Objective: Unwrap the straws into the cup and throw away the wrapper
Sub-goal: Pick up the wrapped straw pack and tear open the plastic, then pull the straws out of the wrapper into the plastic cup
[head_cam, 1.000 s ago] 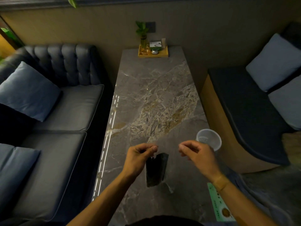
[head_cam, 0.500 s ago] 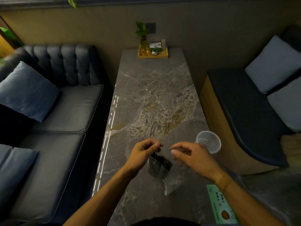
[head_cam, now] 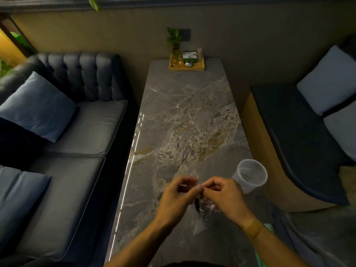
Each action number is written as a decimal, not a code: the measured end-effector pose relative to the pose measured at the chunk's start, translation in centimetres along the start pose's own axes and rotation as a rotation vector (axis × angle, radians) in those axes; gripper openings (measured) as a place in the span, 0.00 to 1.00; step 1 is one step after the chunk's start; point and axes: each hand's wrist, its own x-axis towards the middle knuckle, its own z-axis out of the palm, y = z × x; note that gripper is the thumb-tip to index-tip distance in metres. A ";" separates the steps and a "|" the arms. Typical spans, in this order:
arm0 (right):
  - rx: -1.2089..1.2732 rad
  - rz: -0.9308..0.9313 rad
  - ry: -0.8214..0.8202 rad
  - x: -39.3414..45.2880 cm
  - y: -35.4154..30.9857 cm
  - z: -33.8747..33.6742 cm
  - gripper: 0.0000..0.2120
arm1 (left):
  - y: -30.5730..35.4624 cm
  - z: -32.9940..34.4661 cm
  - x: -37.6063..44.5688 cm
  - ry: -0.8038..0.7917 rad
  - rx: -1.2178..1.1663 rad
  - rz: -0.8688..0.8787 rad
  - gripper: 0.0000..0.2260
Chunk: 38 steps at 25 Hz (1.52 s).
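The clear plastic wrapper (head_cam: 205,211) hung crumpled between the person's two hands, above the near end of the marble table (head_cam: 185,116). Something dark and thin, the straws (head_cam: 197,205), showed through it just below the fingers, though the dim light and the blur made it hard to count them or see how far they stuck out. The wrapper's loose lower end trailed down toward the person, catching a bit of shine.

The left hand (head_cam: 176,199) was curled in, thumb and fingertips pinched together at the top of the wrapper; its fingers were smeared with motion blur. The right hand (head_cam: 224,197) met it almost knuckle to knuckle, its own fingers closed on the same top edge of the plastic. Both hands gripped the wrapper, close enough that their fingertips nearly touched. A tan band (head_cam: 252,227) sat on the right wrist.

Just beside the right hand, on its far right side, stood a translucent cup (head_cam: 250,176), upright near the table's right edge and apparently empty.

At the far end of the table sat a small wooden tray (head_cam: 186,68) holding a green plant in a glass vase (head_cam: 175,49) and a few small items. A dark tufted sofa (head_cam: 77,120) with blue cushions ran along the left, and a bench (head_cam: 296,135) with pale cushions along the right.
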 end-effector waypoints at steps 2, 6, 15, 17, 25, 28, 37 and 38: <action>-0.042 0.004 -0.010 0.1 -0.1 0.1 0.02 | 0.1 0.3 -0.4 -0.011 -0.066 -0.030 0.05; -0.046 -0.006 -0.133 0.3 -0.3 -0.3 0.03 | 0.3 0.6 -0.6 0.063 -0.086 -0.056 0.04; -0.049 0.044 0.099 0.8 -0.1 -3.6 0.06 | 0.5 -2.7 -0.1 0.178 0.025 0.033 0.04; -0.242 -0.034 0.200 1.0 0.1 -4.0 0.06 | 0.5 -3.1 -0.2 0.185 0.059 0.051 0.04; -0.492 -0.292 0.304 0.4 -0.9 -5.5 0.10 | 1.5 -0.9 -0.7 0.170 0.171 0.115 0.06; -0.626 -0.426 0.253 -0.3 -2.0 -4.9 0.17 | 1.9 1.6 -1.4 0.213 0.139 0.092 0.06; -0.799 -0.116 -0.030 2.4 -2.7 -4.7 0.28 | 1.5 6.7 -4.1 0.305 0.301 0.218 0.08; -0.777 -0.121 -0.033 2.3 -2.5 -4.5 0.24 | 1.2 6.9 -4.4 0.293 0.305 0.226 0.07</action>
